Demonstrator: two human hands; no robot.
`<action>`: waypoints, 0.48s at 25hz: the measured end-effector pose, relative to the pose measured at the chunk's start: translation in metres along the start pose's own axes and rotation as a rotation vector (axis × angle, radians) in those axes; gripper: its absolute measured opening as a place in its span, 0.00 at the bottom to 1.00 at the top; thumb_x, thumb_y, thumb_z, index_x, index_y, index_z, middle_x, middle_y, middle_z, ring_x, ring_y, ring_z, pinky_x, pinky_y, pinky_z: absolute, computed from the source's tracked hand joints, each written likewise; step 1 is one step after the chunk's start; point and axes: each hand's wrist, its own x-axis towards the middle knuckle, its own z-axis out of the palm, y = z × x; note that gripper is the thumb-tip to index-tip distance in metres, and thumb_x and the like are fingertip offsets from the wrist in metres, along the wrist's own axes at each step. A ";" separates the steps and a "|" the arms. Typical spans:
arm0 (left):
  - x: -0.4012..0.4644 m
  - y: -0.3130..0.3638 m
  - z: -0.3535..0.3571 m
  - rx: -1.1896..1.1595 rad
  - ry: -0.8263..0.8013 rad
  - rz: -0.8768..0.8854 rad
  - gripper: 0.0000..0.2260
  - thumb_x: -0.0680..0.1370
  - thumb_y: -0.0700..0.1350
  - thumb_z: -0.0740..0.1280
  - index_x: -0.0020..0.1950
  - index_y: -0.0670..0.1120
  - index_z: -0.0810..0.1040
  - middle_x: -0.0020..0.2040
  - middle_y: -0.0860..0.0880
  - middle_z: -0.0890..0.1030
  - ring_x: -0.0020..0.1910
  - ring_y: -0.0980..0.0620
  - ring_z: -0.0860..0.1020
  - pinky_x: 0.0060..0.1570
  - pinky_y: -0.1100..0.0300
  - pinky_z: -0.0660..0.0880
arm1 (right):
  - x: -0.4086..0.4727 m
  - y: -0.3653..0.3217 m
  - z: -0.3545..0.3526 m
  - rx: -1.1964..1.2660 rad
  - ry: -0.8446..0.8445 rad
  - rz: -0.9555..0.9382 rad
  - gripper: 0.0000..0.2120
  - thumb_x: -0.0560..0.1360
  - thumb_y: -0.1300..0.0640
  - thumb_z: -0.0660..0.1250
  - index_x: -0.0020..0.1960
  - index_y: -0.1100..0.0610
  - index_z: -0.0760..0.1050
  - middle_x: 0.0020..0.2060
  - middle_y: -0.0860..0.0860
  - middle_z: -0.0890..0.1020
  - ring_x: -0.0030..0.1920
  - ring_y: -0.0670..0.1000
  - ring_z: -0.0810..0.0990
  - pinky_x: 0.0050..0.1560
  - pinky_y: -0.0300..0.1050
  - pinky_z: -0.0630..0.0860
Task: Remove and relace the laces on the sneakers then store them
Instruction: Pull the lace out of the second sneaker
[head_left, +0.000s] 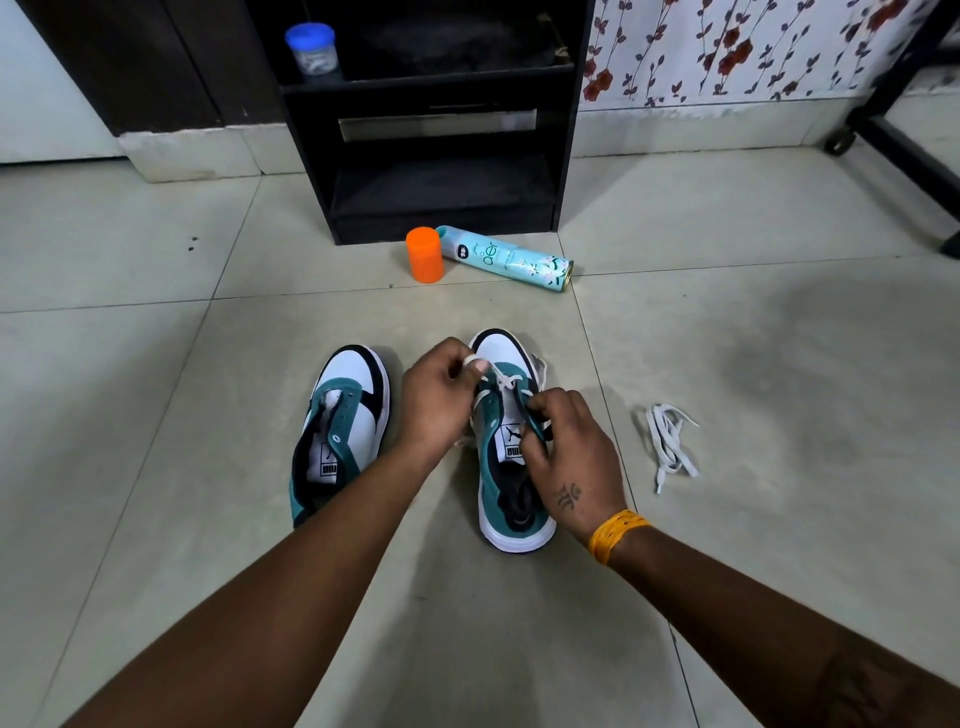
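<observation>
Two teal, white and black low-top sneakers stand side by side on the pale tiled floor (156, 415), toes pointing away from the person, probably so both tongues face up within easy reach. The left sneaker (340, 421) has bare eyelets and an open throat; its work looks not yet begun or half done, and I cannot say which. The right sneaker (511, 447) is the one in hand.

The left hand (439, 400) is closed in a pinch on a stretch of flat white lace (501, 382) near the toe end of the eyelet rows, drawing it up and out to the side, which seems meant to keep the lace taut and untwisted. The right hand (571, 457) rests over the shoe's teal collar, fingers curled tight at the eyelet edge; it appears to steady the shoe and work the lace at an eyelet, though the fingertips hide exactly what they hold. The lace crosses once low on the tongue, so only the lowest rows look threaded.

A second loose white lace (670, 447) lies bunched on the tiles well to the right, likely parked there to stay clear until the other shoe's turn.

Beyond the shoes, an orange plastic cap (426, 254) stands touching a pale blue spray can (511, 262) lying on its side, in front of a black open shelf unit (441, 130), which I judge to be where the pair will be stored.
</observation>
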 end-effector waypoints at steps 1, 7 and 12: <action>-0.001 0.001 0.000 -0.169 0.019 -0.110 0.08 0.81 0.47 0.69 0.41 0.50 0.77 0.43 0.44 0.84 0.43 0.50 0.81 0.50 0.49 0.79 | 0.000 0.000 0.000 0.002 -0.001 0.001 0.11 0.75 0.54 0.66 0.57 0.52 0.73 0.52 0.49 0.76 0.46 0.55 0.79 0.41 0.52 0.77; -0.006 0.006 0.002 -0.246 -0.105 -0.175 0.05 0.74 0.49 0.76 0.47 0.49 0.86 0.45 0.53 0.87 0.45 0.54 0.83 0.51 0.56 0.79 | 0.000 -0.001 -0.001 0.007 -0.002 -0.006 0.11 0.75 0.55 0.67 0.57 0.52 0.73 0.52 0.49 0.76 0.46 0.55 0.79 0.41 0.52 0.77; -0.005 0.013 0.012 -0.296 0.093 -0.245 0.05 0.80 0.42 0.72 0.44 0.45 0.83 0.40 0.50 0.85 0.36 0.53 0.82 0.42 0.58 0.79 | -0.001 -0.001 -0.001 0.002 -0.015 -0.004 0.12 0.75 0.54 0.66 0.57 0.51 0.73 0.52 0.49 0.76 0.46 0.55 0.79 0.41 0.53 0.77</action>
